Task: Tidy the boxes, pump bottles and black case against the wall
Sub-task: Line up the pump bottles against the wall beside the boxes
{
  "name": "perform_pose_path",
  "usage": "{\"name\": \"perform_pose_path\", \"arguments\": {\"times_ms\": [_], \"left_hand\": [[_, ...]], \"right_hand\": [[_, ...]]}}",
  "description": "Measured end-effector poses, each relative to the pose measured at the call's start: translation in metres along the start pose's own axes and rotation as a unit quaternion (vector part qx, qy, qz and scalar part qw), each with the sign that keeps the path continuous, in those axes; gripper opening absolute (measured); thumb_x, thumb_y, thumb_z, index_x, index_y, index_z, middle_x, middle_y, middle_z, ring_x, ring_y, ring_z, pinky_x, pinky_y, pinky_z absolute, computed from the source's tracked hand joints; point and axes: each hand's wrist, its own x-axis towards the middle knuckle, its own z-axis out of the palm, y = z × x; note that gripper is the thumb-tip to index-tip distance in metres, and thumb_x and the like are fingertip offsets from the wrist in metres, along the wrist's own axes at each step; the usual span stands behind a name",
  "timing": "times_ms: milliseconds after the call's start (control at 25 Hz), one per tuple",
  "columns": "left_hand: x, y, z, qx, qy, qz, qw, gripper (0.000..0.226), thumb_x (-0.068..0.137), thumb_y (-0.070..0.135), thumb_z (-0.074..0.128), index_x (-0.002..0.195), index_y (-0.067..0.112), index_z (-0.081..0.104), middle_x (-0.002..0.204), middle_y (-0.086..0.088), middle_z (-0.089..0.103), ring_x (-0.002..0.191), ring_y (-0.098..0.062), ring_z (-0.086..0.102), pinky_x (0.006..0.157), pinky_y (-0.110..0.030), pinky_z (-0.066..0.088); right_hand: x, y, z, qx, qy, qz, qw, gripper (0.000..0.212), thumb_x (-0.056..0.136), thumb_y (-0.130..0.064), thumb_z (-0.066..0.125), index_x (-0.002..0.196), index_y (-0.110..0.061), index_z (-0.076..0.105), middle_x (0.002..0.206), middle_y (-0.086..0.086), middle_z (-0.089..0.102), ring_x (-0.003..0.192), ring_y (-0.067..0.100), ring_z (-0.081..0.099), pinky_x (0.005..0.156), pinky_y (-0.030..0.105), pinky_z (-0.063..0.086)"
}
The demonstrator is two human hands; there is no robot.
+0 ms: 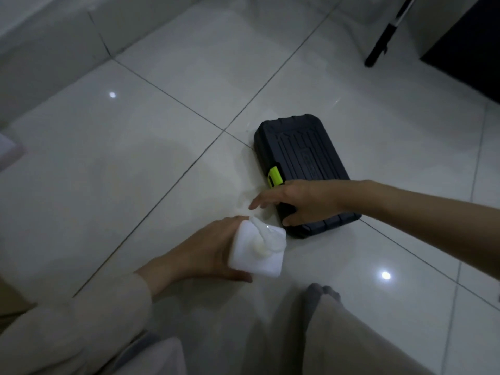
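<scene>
A white square pump bottle (pixel 266 257) is seen from above, with my left hand (pixel 205 250) wrapped around its left side just above the floor. A black ribbed case (pixel 305 155) with a lime-green latch (pixel 275 176) lies flat on the white tiles to the right of the bottle. My right hand (pixel 300 203) hovers over the case's near left corner, fingers spread, thumb touching the case's near edge. No boxes show clearly.
The white wall with its tiled skirting (pixel 67 44) runs along the upper left. A black pole (pixel 384 36) and a dark cabinet (pixel 465 50) stand at the upper right. A pale object (pixel 8 150) sits at the left edge. My knees fill the bottom.
</scene>
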Motion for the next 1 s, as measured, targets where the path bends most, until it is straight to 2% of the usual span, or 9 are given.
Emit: {"name": "perform_pose_path", "arguments": {"times_ms": [120,200,320,400,480,640,840,920,1000], "left_hand": [[0.003,0.009,-0.006,-0.081,0.064,-0.03,0.994,0.076,0.059,0.049,0.079,0.12,0.05,0.033,0.108,0.036,0.045,0.099,0.022,0.049,0.081,-0.003,0.04],[0.001,0.007,-0.018,-0.143,0.123,-0.043,0.981,0.071,0.058,0.046,0.081,0.113,0.049,0.038,0.098,0.037,0.049,0.087,0.025,0.05,0.072,-0.006,0.043],[-0.001,0.003,-0.036,-0.18,0.218,-0.071,0.957,0.077,0.054,0.055,0.077,0.12,0.039,0.041,0.101,0.025,0.055,0.092,0.009,0.054,0.074,-0.016,0.046],[-0.001,0.003,-0.049,-0.188,0.276,-0.074,0.94,0.084,0.051,0.065,0.067,0.124,0.034,0.041,0.103,0.019,0.057,0.094,0.003,0.056,0.074,-0.021,0.051],[-0.005,-0.002,-0.065,-0.204,0.324,-0.07,0.921,0.08,0.054,0.065,0.062,0.123,0.033,0.038,0.1,0.022,0.055,0.089,0.007,0.058,0.068,-0.013,0.052],[-0.029,-0.025,-0.099,-0.211,0.423,-0.082,0.877,0.066,0.068,0.048,0.071,0.121,0.031,0.036,0.105,0.018,0.054,0.092,0.004,0.057,0.069,-0.012,0.051],[-0.063,-0.071,-0.139,-0.223,0.544,-0.146,0.795,0.044,0.085,0.032,0.06,0.124,0.02,0.045,0.124,0.005,0.054,0.098,-0.004,0.054,0.064,0.001,0.042],[-0.07,-0.087,-0.149,-0.25,0.587,-0.177,0.749,0.042,0.089,0.031,0.054,0.128,0.019,0.044,0.13,0.003,0.053,0.104,-0.009,0.052,0.069,-0.004,0.041],[-0.074,-0.103,-0.154,-0.266,0.602,-0.203,0.725,0.043,0.093,0.025,0.047,0.135,0.02,0.04,0.136,0.001,0.048,0.113,-0.01,0.049,0.082,-0.015,0.039]], "right_hand": [[0.003,-0.002,-0.004,0.014,0.022,-0.025,0.999,0.048,0.085,-0.015,0.061,0.126,-0.032,0.042,0.111,-0.015,0.055,0.105,0.01,0.052,0.097,0.04,0.047],[0.006,-0.003,-0.01,0.054,0.033,-0.014,0.998,0.053,0.083,-0.015,0.064,0.129,-0.028,0.04,0.116,-0.015,0.054,0.103,0.004,0.047,0.099,0.037,0.046],[0.017,-0.015,-0.021,0.225,0.063,-0.046,0.971,0.07,0.078,-0.016,0.071,0.132,-0.034,0.03,0.128,-0.016,0.049,0.115,0.0,0.049,0.098,0.018,0.045],[0.03,-0.03,-0.027,0.329,0.108,-0.072,0.935,0.076,0.077,-0.019,0.073,0.137,-0.031,0.027,0.13,-0.01,0.05,0.119,0.006,0.051,0.097,0.021,0.048],[0.052,-0.046,-0.036,0.381,0.17,-0.083,0.905,0.077,0.077,-0.021,0.072,0.139,-0.026,0.027,0.13,-0.002,0.051,0.118,0.01,0.053,0.095,0.027,0.051],[0.109,-0.079,-0.059,0.378,0.228,-0.107,0.891,0.081,0.068,-0.032,0.078,0.135,-0.025,0.032,0.129,0.002,0.052,0.114,0.017,0.055,0.091,0.035,0.054],[0.186,-0.149,-0.073,0.428,0.322,-0.117,0.836,0.071,0.072,-0.02,0.075,0.128,-0.018,0.032,0.121,0.004,0.048,0.109,0.022,0.052,0.083,0.034,0.055],[0.218,-0.175,-0.076,0.426,0.355,-0.129,0.822,0.069,0.072,-0.017,0.074,0.128,-0.015,0.032,0.12,0.004,0.047,0.109,0.023,0.051,0.088,0.041,0.053],[0.246,-0.192,-0.074,0.433,0.379,-0.138,0.806,0.068,0.072,-0.013,0.073,0.127,-0.013,0.032,0.122,0.007,0.047,0.11,0.024,0.051,0.088,0.04,0.052]]}}
